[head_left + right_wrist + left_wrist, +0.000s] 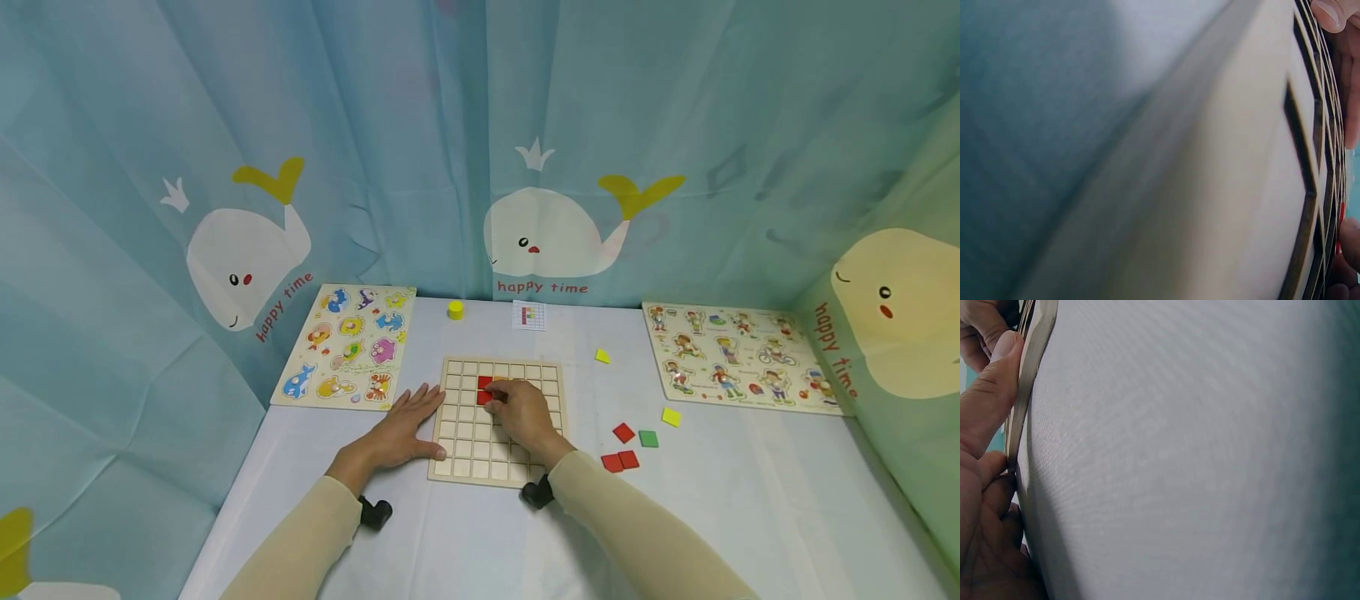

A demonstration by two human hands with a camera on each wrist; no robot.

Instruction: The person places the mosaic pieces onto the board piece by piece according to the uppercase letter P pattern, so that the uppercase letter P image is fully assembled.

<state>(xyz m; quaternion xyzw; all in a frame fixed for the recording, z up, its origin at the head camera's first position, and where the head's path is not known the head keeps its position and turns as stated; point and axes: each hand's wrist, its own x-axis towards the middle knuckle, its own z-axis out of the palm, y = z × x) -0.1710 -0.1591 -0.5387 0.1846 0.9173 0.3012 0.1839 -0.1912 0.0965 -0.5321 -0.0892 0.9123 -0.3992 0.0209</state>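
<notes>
A wooden grid board [465, 471] lies on the white table with red tiles [484, 382] in its upper part. My right hand [527, 417] is over the board, thumb and index finger curled together to pinch a red tile [484, 398] at the grid. Part of an orange-yellow tile [502, 379] shows behind that hand. My left hand [405, 429] lies spread along the board's left edge, its thumb against the lower left rim. The left wrist view shows this thumb [991, 394] along the board's side. A sliver of red [1342, 212] shows by the right thumb [1350, 234] in the right wrist view.
Right of the board lie loose red tiles [624, 432], a green tile [648, 438] and yellow tiles [671, 417]. A pattern card [529, 316] and yellow cylinder [455, 310] are behind it. Picture puzzles stand left [345, 346] and right [738, 358], before a curtain [420, 167].
</notes>
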